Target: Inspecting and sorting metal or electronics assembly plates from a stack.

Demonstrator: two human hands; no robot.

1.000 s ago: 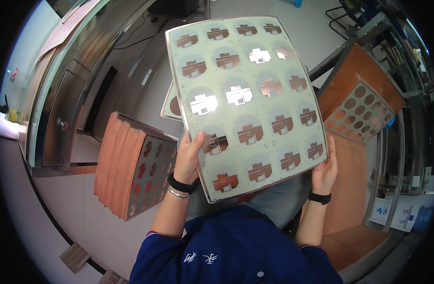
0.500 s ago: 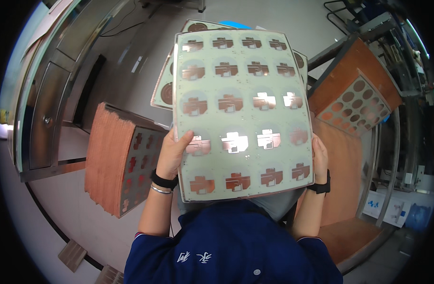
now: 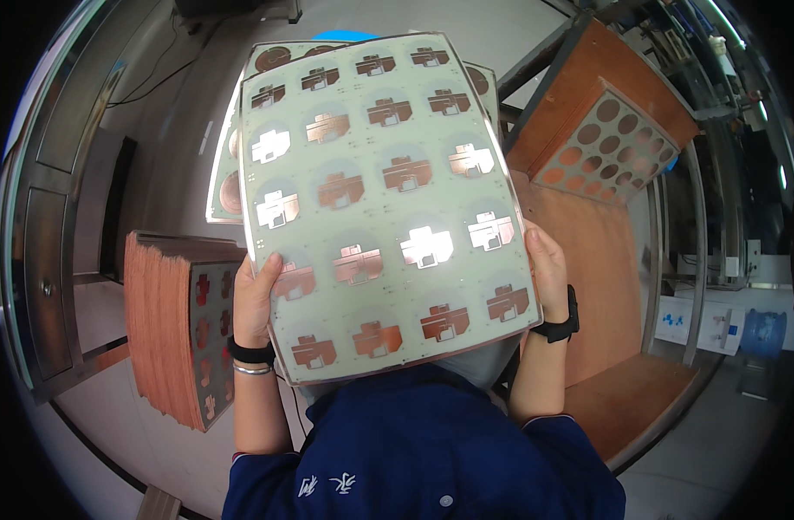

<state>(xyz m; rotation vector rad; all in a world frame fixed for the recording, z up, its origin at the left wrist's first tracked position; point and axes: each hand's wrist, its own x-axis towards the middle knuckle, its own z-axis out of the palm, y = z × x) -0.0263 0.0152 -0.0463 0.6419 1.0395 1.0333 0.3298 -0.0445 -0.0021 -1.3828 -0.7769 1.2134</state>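
A large pale green circuit-board panel (image 3: 371,217), with rows of copper-coloured patches, is held up in front of my body between both hands. My left hand (image 3: 256,299) is closed on its left edge near the lower corner, thumb on the front face and the other fingers hidden behind. On the opposite edge my right hand (image 3: 547,269) grips the panel, its fingers partly out of sight. Several patches shine with reflected light. Behind it a similar panel with round copper patches (image 3: 226,165) shows at the upper left.
To the left stands a thick stack of panels (image 3: 158,329) with rough copper-coloured edges. At right, a panel with copper discs (image 3: 605,143) leans on a brown board (image 3: 644,61) above a brown surface (image 3: 600,295). A metal cabinet (image 3: 55,208) lines the far left.
The whole view has shifted, so the surroundings sit further left. The held panel tilts slightly more, its top leaning left, and reflections fall on different patches. Both hands keep their hold.
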